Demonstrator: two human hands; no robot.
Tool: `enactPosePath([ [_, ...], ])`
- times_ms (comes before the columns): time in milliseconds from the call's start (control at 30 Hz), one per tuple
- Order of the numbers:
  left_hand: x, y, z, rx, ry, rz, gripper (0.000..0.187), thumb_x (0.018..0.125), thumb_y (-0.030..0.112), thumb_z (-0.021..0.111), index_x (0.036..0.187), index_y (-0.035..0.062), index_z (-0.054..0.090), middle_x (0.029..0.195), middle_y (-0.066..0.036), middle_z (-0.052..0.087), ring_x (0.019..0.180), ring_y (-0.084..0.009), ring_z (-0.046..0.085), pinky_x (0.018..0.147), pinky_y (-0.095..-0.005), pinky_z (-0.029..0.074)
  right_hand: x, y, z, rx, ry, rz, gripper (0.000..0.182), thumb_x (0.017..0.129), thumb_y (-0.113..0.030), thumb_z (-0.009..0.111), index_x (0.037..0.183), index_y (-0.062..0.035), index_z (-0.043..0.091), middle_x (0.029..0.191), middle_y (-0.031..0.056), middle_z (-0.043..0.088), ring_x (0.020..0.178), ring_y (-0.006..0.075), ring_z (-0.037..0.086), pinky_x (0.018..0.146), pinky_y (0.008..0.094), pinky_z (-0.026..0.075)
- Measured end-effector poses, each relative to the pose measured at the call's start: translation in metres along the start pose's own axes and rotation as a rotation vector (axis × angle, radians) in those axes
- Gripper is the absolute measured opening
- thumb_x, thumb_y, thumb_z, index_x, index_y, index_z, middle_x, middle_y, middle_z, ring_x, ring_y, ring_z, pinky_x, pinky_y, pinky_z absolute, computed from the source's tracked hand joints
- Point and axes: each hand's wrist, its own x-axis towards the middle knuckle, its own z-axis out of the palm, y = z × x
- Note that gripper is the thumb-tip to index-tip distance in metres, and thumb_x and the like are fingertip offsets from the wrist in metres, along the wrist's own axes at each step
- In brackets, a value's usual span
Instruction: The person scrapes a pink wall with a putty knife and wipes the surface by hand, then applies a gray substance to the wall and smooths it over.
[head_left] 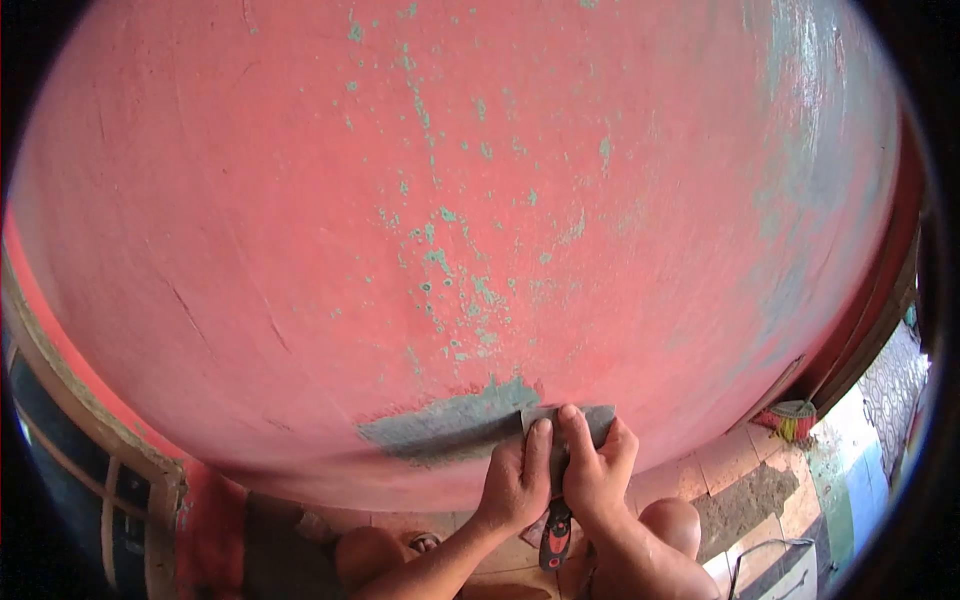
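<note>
Directly under the fingers (571,418), scraper blade (599,418).

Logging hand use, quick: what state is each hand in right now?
Left hand: closed on the scraper, pressing at its blade.
Right hand: closed on the same scraper, beside the left.

On my head feed I see a red wall (250,200) speckled green, a grey patch (440,430) by its lower edge, and a black-and-red scraper handle (556,540).
</note>
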Motion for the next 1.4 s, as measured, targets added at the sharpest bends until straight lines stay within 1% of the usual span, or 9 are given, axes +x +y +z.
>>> enactPosePath([
  [33, 0.003, 0.003, 0.003, -0.082, 0.041, 0.032, 0.039, 0.11, 0.028, 0.044, 0.087, -0.0005, 0.058, 0.067, -0.003, 0.054, 0.07, -0.0072, 0.049, 0.058, -0.0329, 0.042, 0.002, -0.004, 0.001, 0.023, -0.002, -0.003, 0.024, 0.096, -0.015, 0.069, 0.083, 0.0051, 0.066, 0.074, 0.0011, 0.066, 0.072, 0.0061, 0.055, 0.062, 0.0258, 0.047],
  [133, 0.005, 0.007, -0.005, -0.049, -0.037, -0.131, 0.037, 0.109, 0.028, 0.045, 0.093, -0.0014, 0.061, 0.071, -0.006, 0.056, 0.075, -0.0069, 0.051, 0.064, -0.0314, 0.046, -0.003, -0.012, 0.0, -0.021, 0.009, 0.017, 0.025, 0.096, -0.015, 0.069, 0.081, 0.0045, 0.065, 0.074, -0.001, 0.065, 0.071, 0.0054, 0.053, 0.062, 0.0254, 0.045],
  [267, -0.007, -0.012, 0.013, -0.059, 0.071, -0.012, 0.042, 0.111, 0.029, 0.039, 0.085, 0.0008, 0.056, 0.07, 0.0, 0.052, 0.073, -0.0081, 0.047, 0.062, -0.0318, 0.042, -0.002, 0.008, -0.004, -0.021, 0.027, -0.006, 0.027, 0.096, -0.018, 0.069, 0.081, 0.0035, 0.064, 0.073, -0.0021, 0.063, 0.069, 0.0055, 0.052, 0.059, 0.0251, 0.043],
  [400, 0.001, 0.0, 0.001, 0.031, -0.054, -0.09, 0.042, 0.11, 0.029, 0.04, 0.084, 0.0001, 0.056, 0.066, -0.002, 0.047, 0.071, -0.0077, 0.044, 0.059, -0.0341, 0.041, 0.0, 0.006, -0.005, -0.017, 0.043, 0.029, 0.027, 0.096, -0.019, 0.069, 0.08, 0.0021, 0.063, 0.071, -0.0027, 0.061, 0.067, 0.0054, 0.051, 0.058, 0.0253, 0.042],
  [433, 0.002, 0.001, 0.001, -0.023, -0.057, -0.103, 0.043, 0.109, 0.029, 0.044, 0.086, -0.0049, 0.058, 0.061, -0.016, 0.05, 0.066, -0.0091, 0.048, 0.057, -0.0382, 0.043, -0.001, 0.008, -0.007, -0.029, 0.037, 0.027, 0.027, 0.096, -0.019, 0.069, 0.08, 0.0022, 0.063, 0.071, -0.0027, 0.061, 0.067, 0.0053, 0.051, 0.058, 0.0253, 0.042],
  [900, -0.004, -0.005, 0.014, -0.046, 0.011, -0.016, 0.04, 0.109, 0.029, 0.045, 0.09, -0.0025, 0.06, 0.066, -0.008, 0.056, 0.071, -0.0094, 0.052, 0.061, -0.0342, 0.045, 0.004, 0.01, -0.015, -0.048, 0.031, 0.024, 0.027, 0.097, -0.019, 0.069, 0.083, 0.0035, 0.065, 0.074, -0.0015, 0.063, 0.071, 0.0056, 0.052, 0.06, 0.0259, 0.044],
  [1000, -0.005, -0.013, 0.012, -0.073, -0.02, -0.112, 0.04, 0.109, 0.029, 0.045, 0.087, -0.0021, 0.059, 0.065, -0.007, 0.056, 0.07, -0.0091, 0.052, 0.06, -0.0344, 0.045, -0.005, 0.016, -0.019, -0.03, 0.009, 0.073, 0.026, 0.097, -0.019, 0.069, 0.085, 0.004, 0.065, 0.076, 0.0004, 0.065, 0.073, 0.0058, 0.054, 0.063, 0.0257, 0.046],
  [1167, -0.003, -0.02, 0.024, -0.066, 0.095, 0.069, 0.041, 0.109, 0.027, 0.045, 0.083, -0.0023, 0.057, 0.064, -0.007, 0.052, 0.069, -0.0076, 0.049, 0.058, -0.033, 0.043, 0.001, 0.011, -0.015, -0.023, 0.025, -0.005, 0.025, 0.097, -0.018, 0.069, 0.087, 0.0048, 0.066, 0.079, 0.0025, 0.068, 0.075, 0.0067, 0.057, 0.066, 0.0258, 0.048],
  [1400, -0.004, -0.019, 0.019, -0.078, 0.003, -0.054, 0.042, 0.11, 0.028, 0.044, 0.082, -0.0023, 0.056, 0.063, -0.008, 0.047, 0.067, -0.0082, 0.046, 0.056, -0.0353, 0.041, 0.002, 0.015, -0.017, -0.032, 0.041, 0.001, 0.027, 0.096, -0.02, 0.07, 0.085, 0.0041, 0.065, 0.076, 0.0002, 0.065, 0.071, 0.0066, 0.055, 0.062, 0.0254, 0.046],
])
